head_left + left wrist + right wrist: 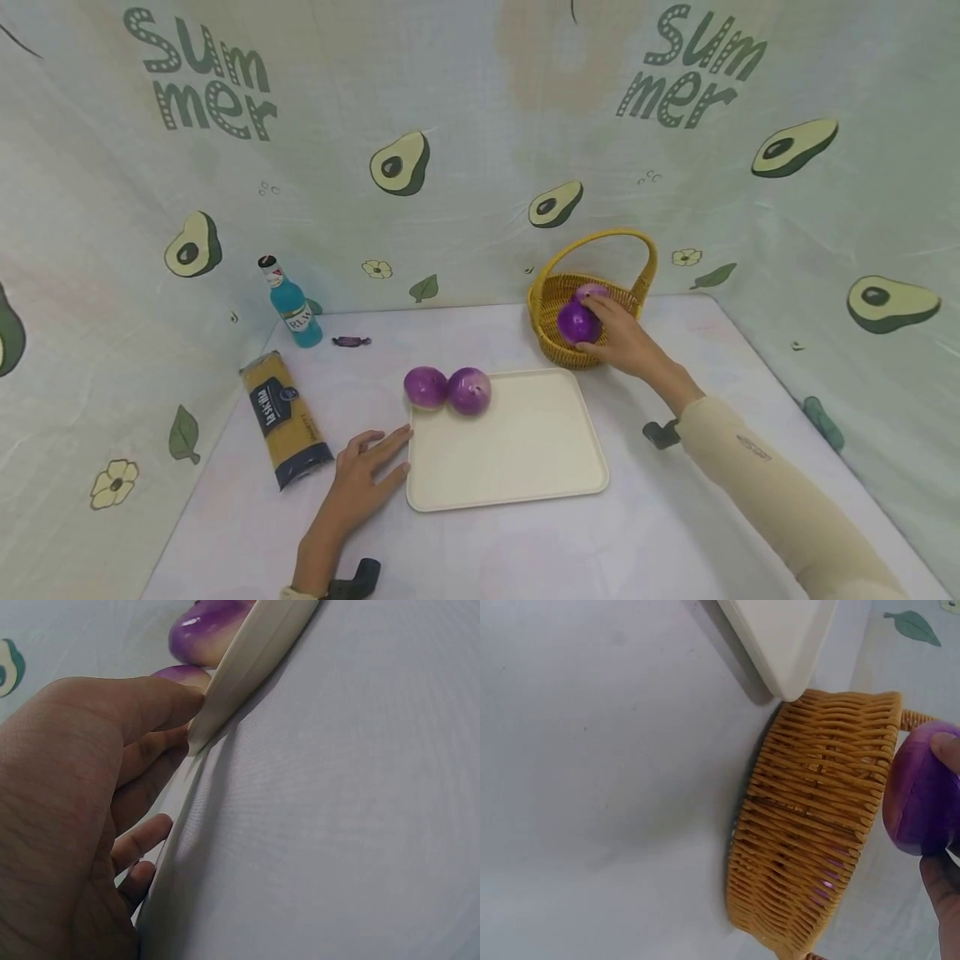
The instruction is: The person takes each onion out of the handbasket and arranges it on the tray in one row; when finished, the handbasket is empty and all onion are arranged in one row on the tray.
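My right hand (618,337) grips a purple onion (579,323) between thumb and fingers, at the mouth of a yellow wicker basket (573,358). A second purple onion (590,291) shows behind it inside the basket. In the right wrist view, the held onion (922,787) is above the basket rim (885,750). Two more purple onions (425,388) (470,392) sit side by side at the upper left corner of a cream tray (517,450). The fingertips of my left hand (362,479) touch the tray's left edge, fingers loosely extended.
A blue bottle (296,308) stands at the back left, with a small wrapped candy (351,342) beside it. The pasta packet (285,417) lies left of the tray. Patterned cloth (480,167) hangs behind the white table (525,550). The basket's arched handle (600,235) rises above its rim.
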`<state>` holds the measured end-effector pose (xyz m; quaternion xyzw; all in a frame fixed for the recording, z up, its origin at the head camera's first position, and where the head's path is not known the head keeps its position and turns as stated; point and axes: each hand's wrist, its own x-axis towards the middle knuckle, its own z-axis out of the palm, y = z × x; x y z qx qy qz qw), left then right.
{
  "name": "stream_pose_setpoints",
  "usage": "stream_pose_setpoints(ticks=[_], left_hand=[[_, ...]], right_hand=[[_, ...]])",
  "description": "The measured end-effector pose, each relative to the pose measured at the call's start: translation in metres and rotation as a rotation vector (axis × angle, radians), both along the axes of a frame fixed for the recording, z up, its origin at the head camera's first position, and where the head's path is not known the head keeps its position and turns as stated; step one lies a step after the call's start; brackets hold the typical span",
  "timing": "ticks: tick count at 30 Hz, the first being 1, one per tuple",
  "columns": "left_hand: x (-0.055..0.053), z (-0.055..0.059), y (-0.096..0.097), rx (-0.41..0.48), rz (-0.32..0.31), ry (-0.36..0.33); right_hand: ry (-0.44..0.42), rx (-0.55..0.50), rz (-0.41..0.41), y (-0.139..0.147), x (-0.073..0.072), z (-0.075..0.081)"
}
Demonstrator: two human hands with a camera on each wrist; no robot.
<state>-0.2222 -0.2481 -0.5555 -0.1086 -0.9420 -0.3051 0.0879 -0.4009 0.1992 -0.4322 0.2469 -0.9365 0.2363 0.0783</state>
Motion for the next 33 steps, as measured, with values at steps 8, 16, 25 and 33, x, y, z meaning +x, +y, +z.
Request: stream_pose_setpoints(ticks=[8, 16, 25, 33], left_hand=[[-0.001, -0.001, -0.001, 0.0, -0.001, -0.008], [-0.001, -0.001, 0.0, 0.008, 0.0, -0.008], [-0.003, -0.003, -0.001, 0.007, -0.001, -0.021], [-0.003, -0.004, -0.002, -0.003, 0.002, -0.021]], right_hand=[[-0.02, -0.021, -0.001, -0.003, 0.008, -0.002], [-0.018, -0.021, 0.021, -0.008, 0.017, -0.001], [0.014, -0.035, 0.064, -0.01, 0.027, -0.005], [0.056, -0.057, 0.102, -0.016, 0.032, -0.006]])
